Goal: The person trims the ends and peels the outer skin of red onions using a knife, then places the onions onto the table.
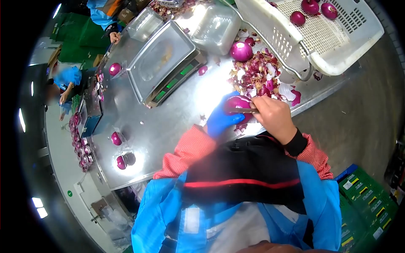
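My left hand (222, 118), in a blue glove, is wrapped round a red onion (238, 102) at the near edge of the metal table. My bare right hand (272, 114) grips a knife (244, 110), its blade lying across the onion. Just beyond my hands is a heap of onion skins (257, 76), with a peeled red onion (241, 51) at its far side. Part of the held onion is hidden by the glove and the knife.
A weighing scale (162, 63) with a metal tray stands left of centre. Behind it are clear plastic containers (216, 27). A white basket (291, 40) holding several onions is at right. Wrapped onions (116, 138) lie at left. Another person's hand (114, 37) rests at the far edge.
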